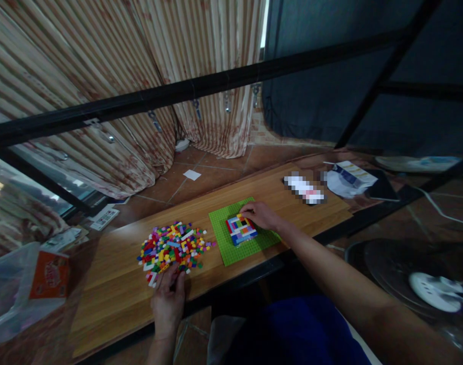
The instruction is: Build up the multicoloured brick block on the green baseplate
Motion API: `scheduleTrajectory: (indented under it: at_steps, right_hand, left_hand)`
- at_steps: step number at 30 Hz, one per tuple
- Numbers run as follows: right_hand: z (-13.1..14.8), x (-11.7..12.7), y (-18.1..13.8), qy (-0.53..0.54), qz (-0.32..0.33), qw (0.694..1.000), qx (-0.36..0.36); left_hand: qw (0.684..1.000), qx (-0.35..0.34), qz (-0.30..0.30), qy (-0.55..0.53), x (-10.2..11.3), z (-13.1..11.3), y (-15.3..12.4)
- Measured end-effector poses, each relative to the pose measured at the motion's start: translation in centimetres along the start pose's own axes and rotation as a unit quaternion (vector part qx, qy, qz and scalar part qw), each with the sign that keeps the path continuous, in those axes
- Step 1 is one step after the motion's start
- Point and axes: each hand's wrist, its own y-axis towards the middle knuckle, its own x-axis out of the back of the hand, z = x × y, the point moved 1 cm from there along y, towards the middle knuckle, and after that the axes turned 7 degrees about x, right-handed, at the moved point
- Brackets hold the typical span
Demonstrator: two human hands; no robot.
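Observation:
A green studded baseplate lies on the wooden table, and on it stands a low, roughly square build of toy bricks in blue, white, red and other colours. My right hand reaches over the build's far edge, thumb and fingers pinched at a small yellow brick. Whether that brick is pressed down is too small to tell. To the left is a loose pile of mixed toy bricks. My left hand rests at the pile's near edge with fingers half bent, thumb apart, and nothing visibly held between them.
The wooden table runs slantwise. A blurred-out phone-like object lies at its right part, with a white package beyond. A clear plastic bin with an orange label stands left. A black metal bar crosses beyond the table.

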Motion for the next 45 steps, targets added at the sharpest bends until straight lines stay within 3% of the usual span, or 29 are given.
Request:
scheduleTrajectory:
  at_steps: [45]
  right_hand:
    - [0.16, 0.48, 0.38, -0.034, 0.041, 0.999, 0.010]
  left_hand:
    - [1.000, -0.007, 0.001, 0.003, 0.09, -0.49, 0.10]
